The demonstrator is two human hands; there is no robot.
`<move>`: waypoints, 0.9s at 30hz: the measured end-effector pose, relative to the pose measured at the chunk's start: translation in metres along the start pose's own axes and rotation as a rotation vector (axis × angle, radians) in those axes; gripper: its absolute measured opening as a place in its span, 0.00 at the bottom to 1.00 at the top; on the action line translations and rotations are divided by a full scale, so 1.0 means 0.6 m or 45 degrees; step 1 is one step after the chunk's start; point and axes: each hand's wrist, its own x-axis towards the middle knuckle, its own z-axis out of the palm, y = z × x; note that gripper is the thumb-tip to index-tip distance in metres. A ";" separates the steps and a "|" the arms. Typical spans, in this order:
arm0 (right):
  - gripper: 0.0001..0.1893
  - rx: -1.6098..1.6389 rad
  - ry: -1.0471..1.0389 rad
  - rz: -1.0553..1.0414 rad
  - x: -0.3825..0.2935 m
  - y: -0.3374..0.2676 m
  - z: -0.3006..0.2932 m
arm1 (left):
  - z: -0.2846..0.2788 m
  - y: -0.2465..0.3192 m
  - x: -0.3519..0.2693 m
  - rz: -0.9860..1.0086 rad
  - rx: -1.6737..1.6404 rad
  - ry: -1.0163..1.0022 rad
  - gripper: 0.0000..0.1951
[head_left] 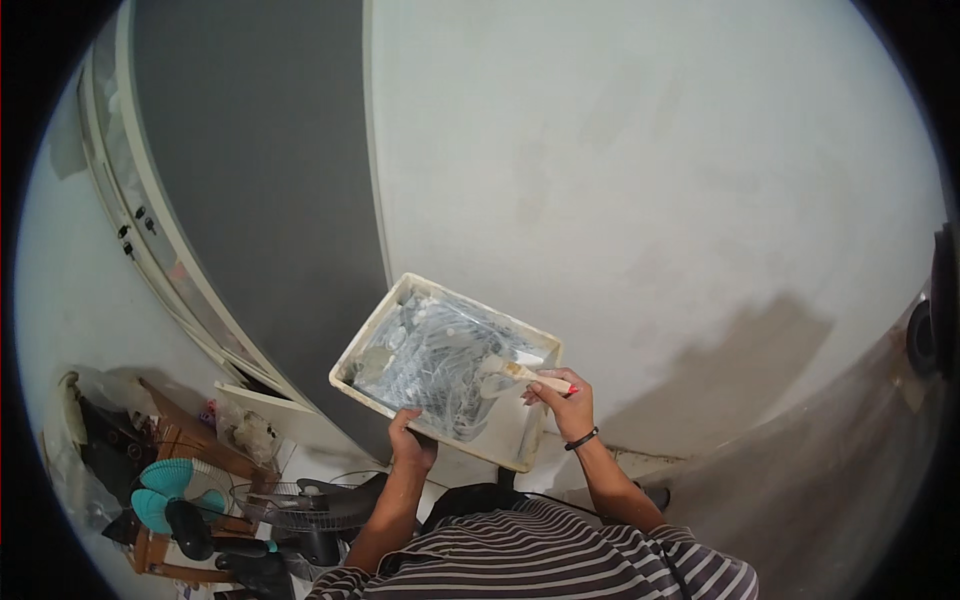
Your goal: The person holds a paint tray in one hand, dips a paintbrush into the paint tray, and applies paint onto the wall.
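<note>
A shallow cream plastic paint tray (551, 352) is held tilted before my body. My left hand (411, 442) grips its near rim, with the thumb over the edge and the fingers hidden below. In my right hand (566, 405) is a flat paintbrush (551, 381) with a pale wooden handle, red at its end. The brush's bristles (491, 366) rest in or just over the tray's right half; contact is hard to tell. Streaked whitish paint (442, 352) coats the tray's dark bottom.
A white wall (637, 187) with faint patches fills the right. Left of it stands a grey cabinet panel (262, 187) with pale edges. Fans (169, 484) and wooden furniture (180, 442) crowd the lower left. Clear plastic sheeting (810, 480) hangs at the right.
</note>
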 end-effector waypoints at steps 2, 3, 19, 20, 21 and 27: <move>0.10 -0.019 0.069 -0.114 -0.010 0.005 0.006 | 0.005 0.005 -0.004 0.003 0.022 -0.010 0.19; 0.10 -0.021 0.089 -0.107 -0.014 0.007 0.008 | 0.013 0.008 -0.009 0.026 0.034 -0.018 0.19; 0.11 0.086 0.329 -0.233 -0.010 0.068 0.002 | -0.013 0.016 0.019 -0.029 0.169 -0.053 0.18; 0.11 0.069 0.343 -0.270 -0.009 0.066 0.000 | 0.011 0.013 0.005 0.015 0.188 -0.053 0.18; 0.11 0.043 0.308 -0.201 -0.020 0.069 0.015 | 0.015 0.016 -0.015 0.075 0.208 -0.028 0.19; 0.13 -0.165 0.175 -0.260 0.021 0.054 0.026 | -0.025 0.008 0.016 0.092 0.108 -0.055 0.22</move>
